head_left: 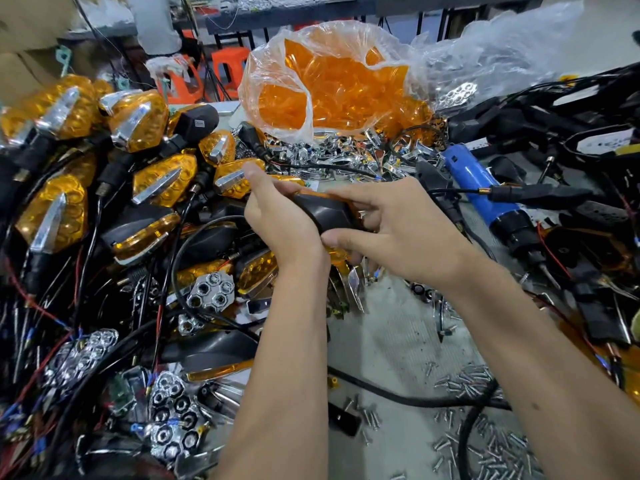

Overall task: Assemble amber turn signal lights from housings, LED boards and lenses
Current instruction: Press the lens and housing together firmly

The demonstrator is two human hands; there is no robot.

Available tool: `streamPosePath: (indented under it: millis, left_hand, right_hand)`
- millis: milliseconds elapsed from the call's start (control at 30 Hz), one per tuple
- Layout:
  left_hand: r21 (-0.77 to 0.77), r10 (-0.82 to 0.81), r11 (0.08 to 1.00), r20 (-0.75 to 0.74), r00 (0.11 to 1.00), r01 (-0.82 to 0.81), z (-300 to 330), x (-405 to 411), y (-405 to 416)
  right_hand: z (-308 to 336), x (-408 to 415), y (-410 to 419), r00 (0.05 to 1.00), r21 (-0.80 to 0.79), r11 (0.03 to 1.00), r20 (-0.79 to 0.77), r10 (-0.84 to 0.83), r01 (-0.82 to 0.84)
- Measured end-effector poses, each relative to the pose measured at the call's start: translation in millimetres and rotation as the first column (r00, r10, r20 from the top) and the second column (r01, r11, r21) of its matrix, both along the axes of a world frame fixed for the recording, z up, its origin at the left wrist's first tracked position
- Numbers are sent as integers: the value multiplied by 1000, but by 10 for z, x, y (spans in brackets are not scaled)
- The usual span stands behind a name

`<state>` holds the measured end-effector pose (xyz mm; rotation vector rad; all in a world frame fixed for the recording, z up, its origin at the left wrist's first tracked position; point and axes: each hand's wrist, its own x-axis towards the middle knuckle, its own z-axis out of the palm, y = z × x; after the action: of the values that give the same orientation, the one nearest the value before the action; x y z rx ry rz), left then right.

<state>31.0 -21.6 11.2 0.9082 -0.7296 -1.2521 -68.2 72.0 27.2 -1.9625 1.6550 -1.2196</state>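
At the middle of the bench my left hand [277, 216] and my right hand [391, 226] together grip one turn signal [325, 211]. Its black housing faces up and its amber lens shows along the far edge and underneath. My left thumb lies over the far end, my right thumb presses the near side. A pile of assembled amber lights [104, 161] with chrome inserts fills the left. A clear bag of amber lenses [332, 84] stands behind. Chrome LED reflector boards [173, 420] lie at the lower left.
A blue electric screwdriver [485, 188] lies right of my hands. Black housings with wires [571, 140] crowd the far right. Loose screws [485, 441] are scattered at the lower right. Chrome trim pieces [346, 154] lie under the bag. Orange stools [225, 71] stand behind the bench.
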Motion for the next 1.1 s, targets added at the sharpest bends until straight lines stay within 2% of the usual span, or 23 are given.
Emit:
streamPosePath:
  millis: [100, 267, 467, 533, 600, 800, 933, 1100]
  left_hand:
    - [-116, 42, 993, 51, 998, -36, 2, 4, -5]
    - [-147, -25, 988, 141, 990, 46, -35, 48, -40]
    - [-204, -26, 977, 185, 982, 65, -38, -13, -7]
    - [-154, -101, 982, 84, 991, 113, -38, -49, 19]
    - [-95, -189, 979, -90, 978, 181, -31, -81, 61]
    - [-41, -260, 963, -388, 884, 265, -3, -37, 66]
    - [-22, -258, 960, -444, 858, 277, 20, 18, 53]
    - [23, -211, 969, -442, 872, 246, 48, 64, 3]
  right_hand:
    - [-21, 0, -3, 999, 18, 1000, 41, 20, -21]
    - [-50, -19, -17, 999, 5, 1000, 41, 25, -25]
    - [-77, -89, -5, 991, -5, 1000, 133, 13, -12]
    - [-75, -109, 3, 992, -25, 1000, 127, -8, 11]
    - [-72, -110, 8, 997, -70, 996, 59, -54, 58]
    - [-61, -79, -6, 987, -100, 986, -74, -144, 137]
    - [-52, -52, -17, 970, -151, 981, -192, -149, 121]
    - [-59, 22, -23, 966, -177, 980, -223, -134, 94]
